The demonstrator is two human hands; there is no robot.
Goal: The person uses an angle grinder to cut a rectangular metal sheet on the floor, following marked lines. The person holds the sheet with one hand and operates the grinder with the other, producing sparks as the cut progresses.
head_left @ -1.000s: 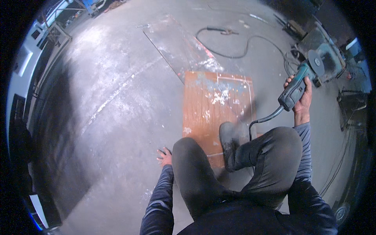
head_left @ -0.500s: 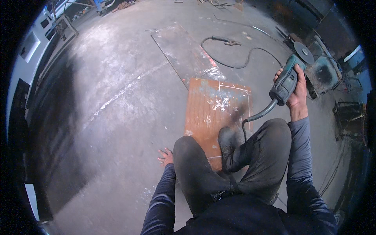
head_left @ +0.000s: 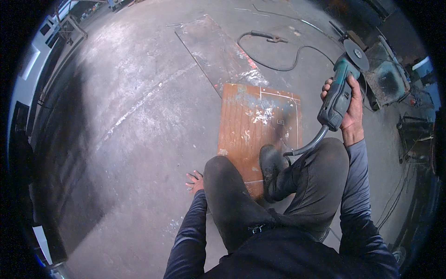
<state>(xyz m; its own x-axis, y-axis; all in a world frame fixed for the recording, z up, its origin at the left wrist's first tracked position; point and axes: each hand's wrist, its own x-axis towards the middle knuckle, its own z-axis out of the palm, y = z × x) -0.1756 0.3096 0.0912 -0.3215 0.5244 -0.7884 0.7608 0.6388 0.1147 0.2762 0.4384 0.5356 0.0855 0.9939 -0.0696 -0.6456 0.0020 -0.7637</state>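
My right hand (head_left: 354,109) is wrapped round the body of a teal and black angle grinder (head_left: 338,99), held up over the floor beside my right knee. Its thin grey disc (head_left: 356,55) points away from me, and the cord hangs from the rear end toward my right shin. Whether the disc spins, I cannot tell. Down at the left, beside my left knee, my left hand (head_left: 197,182) has its fingers spread on or just above the concrete floor. Between my legs lies a brown wooden board (head_left: 241,130) with white lines and paint smears; my shoe (head_left: 271,167) rests on it.
Beyond the board lies a worn grey sheet (head_left: 211,44). A welding electrode holder (head_left: 275,39) on a looping black cable (head_left: 278,69) is on the floor past it. A dirty box-shaped machine (head_left: 388,81) stands at the right, with a dark metal frame (head_left: 413,139) nearer me.
The grinder has tipped slightly more upright in my right hand. My view has shifted a little, so the floor things sit higher in it. The left hand stays by the knee.
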